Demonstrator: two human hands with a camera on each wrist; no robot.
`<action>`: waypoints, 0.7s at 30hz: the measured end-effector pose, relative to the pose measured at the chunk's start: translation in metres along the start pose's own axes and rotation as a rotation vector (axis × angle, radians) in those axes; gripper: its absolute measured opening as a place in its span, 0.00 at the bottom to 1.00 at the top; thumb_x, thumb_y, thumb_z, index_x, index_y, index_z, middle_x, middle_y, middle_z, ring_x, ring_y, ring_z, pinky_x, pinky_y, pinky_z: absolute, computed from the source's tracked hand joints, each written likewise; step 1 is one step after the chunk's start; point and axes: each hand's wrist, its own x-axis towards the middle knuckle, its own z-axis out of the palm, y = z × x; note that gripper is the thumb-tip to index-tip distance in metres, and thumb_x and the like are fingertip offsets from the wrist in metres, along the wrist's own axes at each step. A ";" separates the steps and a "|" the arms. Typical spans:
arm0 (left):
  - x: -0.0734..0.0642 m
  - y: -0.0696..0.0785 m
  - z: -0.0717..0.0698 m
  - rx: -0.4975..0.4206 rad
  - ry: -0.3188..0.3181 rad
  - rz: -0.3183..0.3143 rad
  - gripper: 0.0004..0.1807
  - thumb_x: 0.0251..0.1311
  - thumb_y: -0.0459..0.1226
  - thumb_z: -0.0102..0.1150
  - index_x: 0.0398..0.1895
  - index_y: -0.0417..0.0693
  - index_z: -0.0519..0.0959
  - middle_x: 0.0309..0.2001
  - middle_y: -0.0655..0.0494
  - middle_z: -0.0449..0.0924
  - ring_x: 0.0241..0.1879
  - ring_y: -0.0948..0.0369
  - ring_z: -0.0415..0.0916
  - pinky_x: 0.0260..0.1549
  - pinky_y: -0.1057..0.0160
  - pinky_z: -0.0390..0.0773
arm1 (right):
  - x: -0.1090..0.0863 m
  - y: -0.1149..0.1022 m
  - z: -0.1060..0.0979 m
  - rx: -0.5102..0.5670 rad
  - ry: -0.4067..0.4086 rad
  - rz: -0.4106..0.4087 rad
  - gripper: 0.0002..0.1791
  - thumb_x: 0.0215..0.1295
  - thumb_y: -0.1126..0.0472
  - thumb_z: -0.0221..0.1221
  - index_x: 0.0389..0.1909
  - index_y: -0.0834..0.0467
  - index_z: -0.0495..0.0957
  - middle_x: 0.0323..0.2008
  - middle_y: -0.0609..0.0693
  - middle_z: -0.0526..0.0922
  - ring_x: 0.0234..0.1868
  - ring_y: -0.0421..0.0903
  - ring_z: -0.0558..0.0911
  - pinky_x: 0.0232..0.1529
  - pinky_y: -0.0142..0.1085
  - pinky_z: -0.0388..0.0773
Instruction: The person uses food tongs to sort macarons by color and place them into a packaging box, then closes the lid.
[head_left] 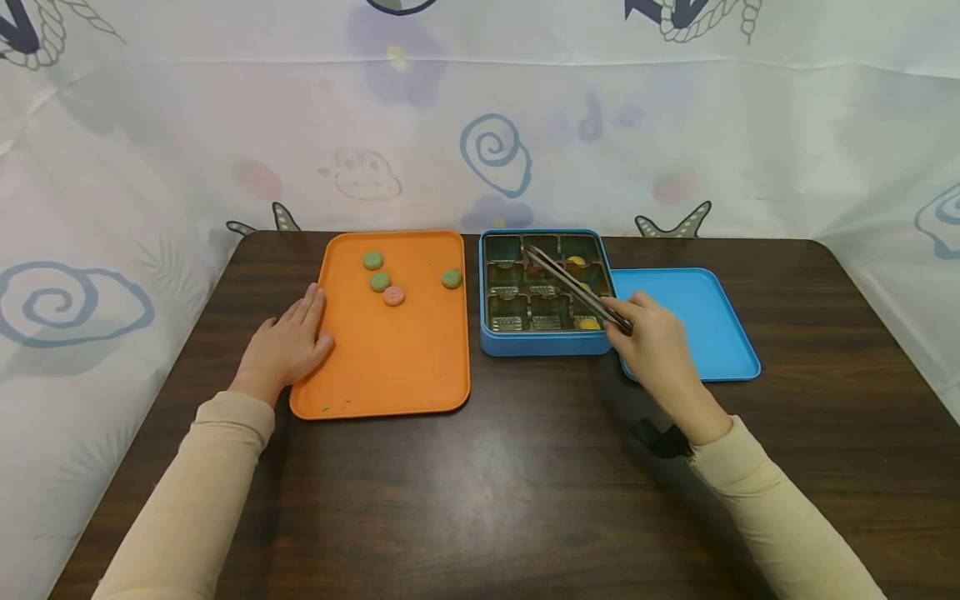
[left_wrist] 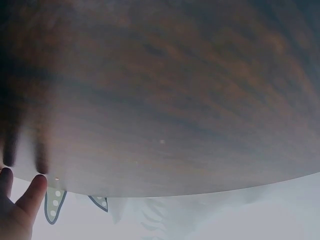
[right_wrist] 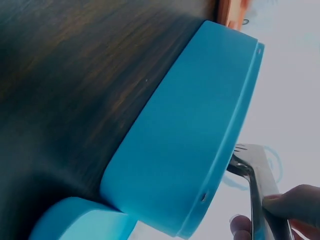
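Observation:
My right hand (head_left: 660, 346) pinches metal tongs (head_left: 573, 285), tilted with the tips inside a blue box (head_left: 547, 343). Whether the tips grip anything is too small to tell. The box holds a dark tray split into several compartments; yellow pieces (head_left: 590, 323) sit along its right column, and a reddish spot shows near the middle. My left hand (head_left: 285, 346) rests with straight fingers on the left edge of an orange tray (head_left: 382, 358). Small round cookie-like pieces lie there: several green ones (head_left: 380, 282) and a pink one (head_left: 393, 296). In the right wrist view, fingers hold the tongs (right_wrist: 256, 200) beyond the box wall (right_wrist: 185, 120).
A light blue lid or shallow tray (head_left: 705, 325) lies right of the box, under the right hand. Green crumbs (head_left: 326, 408) dot the orange tray's near edge. The dark wood table (head_left: 480, 500) ends at a patterned white cloth (head_left: 570, 167) behind.

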 end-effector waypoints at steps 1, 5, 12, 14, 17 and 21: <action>0.000 0.000 0.000 -0.001 0.001 0.000 0.37 0.69 0.47 0.27 0.75 0.37 0.35 0.77 0.41 0.34 0.73 0.39 0.46 0.67 0.33 0.52 | 0.000 0.001 0.000 -0.004 0.004 -0.003 0.17 0.60 0.70 0.59 0.51 0.65 0.80 0.26 0.58 0.73 0.17 0.43 0.60 0.18 0.31 0.55; 0.001 0.000 0.001 -0.004 0.007 0.001 0.37 0.69 0.47 0.27 0.75 0.37 0.36 0.77 0.41 0.34 0.73 0.39 0.46 0.67 0.34 0.52 | -0.001 0.005 0.002 -0.018 0.019 -0.018 0.17 0.59 0.70 0.60 0.50 0.65 0.81 0.25 0.57 0.73 0.16 0.43 0.60 0.17 0.31 0.55; 0.002 -0.001 0.002 0.000 0.007 -0.003 0.38 0.69 0.47 0.27 0.75 0.37 0.36 0.77 0.41 0.34 0.74 0.39 0.46 0.67 0.34 0.52 | 0.000 0.005 0.004 -0.022 0.017 -0.018 0.17 0.59 0.70 0.60 0.50 0.65 0.81 0.25 0.58 0.74 0.16 0.43 0.60 0.17 0.31 0.54; 0.001 -0.001 0.001 0.003 0.007 -0.003 0.38 0.69 0.47 0.28 0.75 0.37 0.36 0.77 0.41 0.34 0.74 0.40 0.46 0.67 0.34 0.52 | 0.000 0.005 0.005 -0.023 0.012 -0.014 0.17 0.59 0.69 0.60 0.50 0.65 0.81 0.26 0.58 0.74 0.16 0.43 0.60 0.17 0.31 0.55; 0.001 -0.001 0.000 0.001 0.007 -0.003 0.38 0.69 0.47 0.28 0.75 0.37 0.36 0.77 0.41 0.34 0.74 0.40 0.46 0.67 0.34 0.52 | 0.000 0.005 0.005 -0.025 0.005 -0.006 0.18 0.59 0.69 0.59 0.51 0.65 0.81 0.26 0.58 0.74 0.17 0.43 0.61 0.18 0.31 0.55; 0.001 0.000 0.000 -0.003 0.003 -0.006 0.38 0.69 0.47 0.27 0.75 0.37 0.36 0.77 0.41 0.34 0.74 0.40 0.46 0.67 0.34 0.52 | 0.000 0.005 0.005 -0.021 -0.009 0.012 0.19 0.60 0.68 0.59 0.53 0.65 0.80 0.28 0.59 0.74 0.18 0.43 0.60 0.18 0.31 0.55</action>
